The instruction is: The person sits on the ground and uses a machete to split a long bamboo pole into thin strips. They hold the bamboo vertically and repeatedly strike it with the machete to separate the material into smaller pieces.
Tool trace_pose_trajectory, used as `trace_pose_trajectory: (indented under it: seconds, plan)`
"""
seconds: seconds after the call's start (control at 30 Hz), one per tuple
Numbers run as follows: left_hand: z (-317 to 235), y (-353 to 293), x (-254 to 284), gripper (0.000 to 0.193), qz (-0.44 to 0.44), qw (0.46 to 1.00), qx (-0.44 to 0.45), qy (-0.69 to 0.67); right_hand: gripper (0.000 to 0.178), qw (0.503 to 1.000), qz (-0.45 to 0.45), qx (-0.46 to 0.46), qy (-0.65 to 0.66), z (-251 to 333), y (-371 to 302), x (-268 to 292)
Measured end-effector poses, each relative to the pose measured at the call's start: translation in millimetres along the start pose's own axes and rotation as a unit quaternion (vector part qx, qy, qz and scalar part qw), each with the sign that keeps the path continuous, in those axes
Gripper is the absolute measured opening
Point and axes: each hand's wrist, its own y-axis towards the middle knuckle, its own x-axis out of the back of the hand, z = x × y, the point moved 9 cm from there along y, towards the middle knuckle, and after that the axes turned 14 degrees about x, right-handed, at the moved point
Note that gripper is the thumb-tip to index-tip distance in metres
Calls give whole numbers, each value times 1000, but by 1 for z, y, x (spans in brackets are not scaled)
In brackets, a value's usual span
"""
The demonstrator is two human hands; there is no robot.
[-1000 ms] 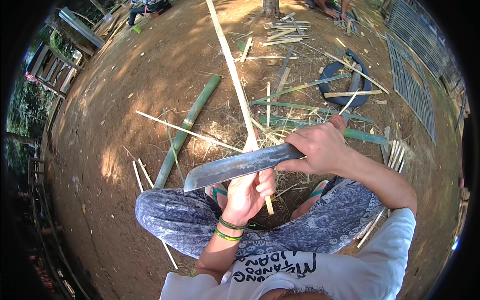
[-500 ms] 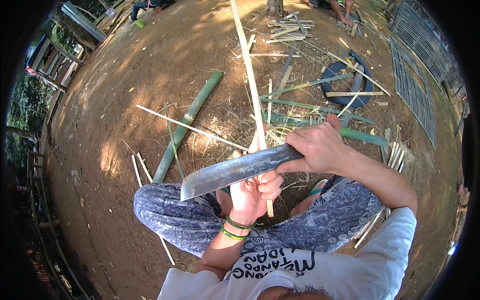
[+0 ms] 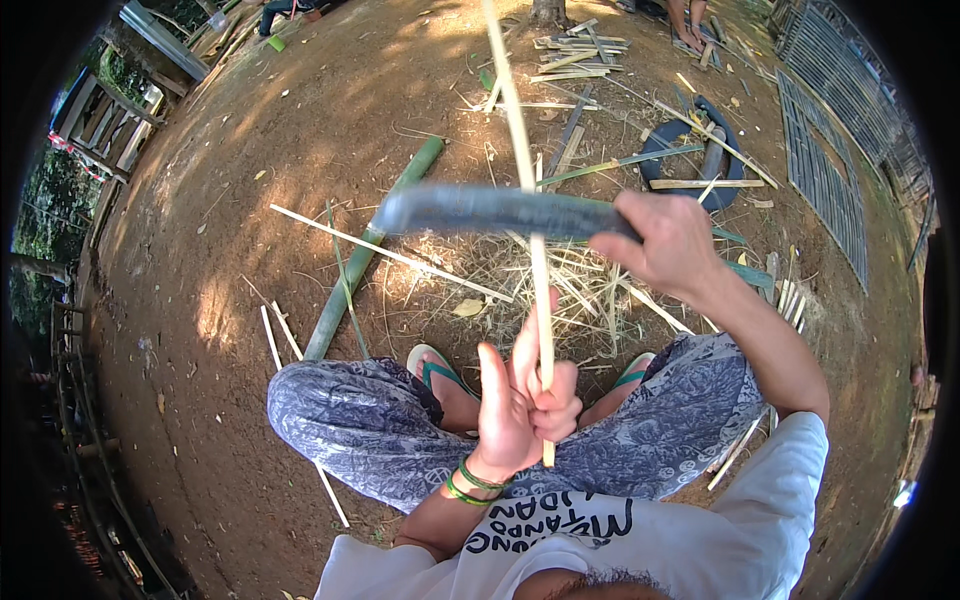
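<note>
A long pale bamboo strip (image 3: pixel 542 290) runs away from me, its near end in my left hand (image 3: pixel 520 410). The last fingers of that hand curl round the strip, while the thumb and forefinger stick out. My right hand (image 3: pixel 665 245) is closed at the right end of a broad machete (image 3: pixel 490 212); the handle is hidden by the fingers. The blade lies crosswise over the strip, well beyond my left hand, and is smeared by motion. Whether it touches the strip I cannot tell.
Shavings (image 3: pixel 590 290) litter the dirt before my sandalled feet. A green bamboo pole (image 3: pixel 345 305) lies to the left, a thin pale strip (image 3: pixel 390 253) across it. Farther off are a black tyre (image 3: pixel 655 165), a pile of slats (image 3: pixel 580 55) and a bamboo panel (image 3: pixel 825 175).
The machete has moved away from me along the strip, from just above my left hand. My left hand and the strip's near end have come slightly closer to me.
</note>
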Motion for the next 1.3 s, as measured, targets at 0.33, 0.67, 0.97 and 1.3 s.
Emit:
trace_pose_trajectory:
  seconds: [0.33,0.67,0.97,1.3]
  plan:
    - [-24,18,14,59,-81,996,-21,12,49,953,-16,-147,264,-27,-13,3]
    - [-53,52,74,54,-213,961,-161,-68,38,857,69,-230,456,11,-22,-24]
    - [-48,71,79,9,-281,934,-208,-78,31,846,103,-189,488,50,-25,-33]
    - [-78,38,64,50,-451,754,-303,368,29,891,50,-186,411,44,-22,-12]
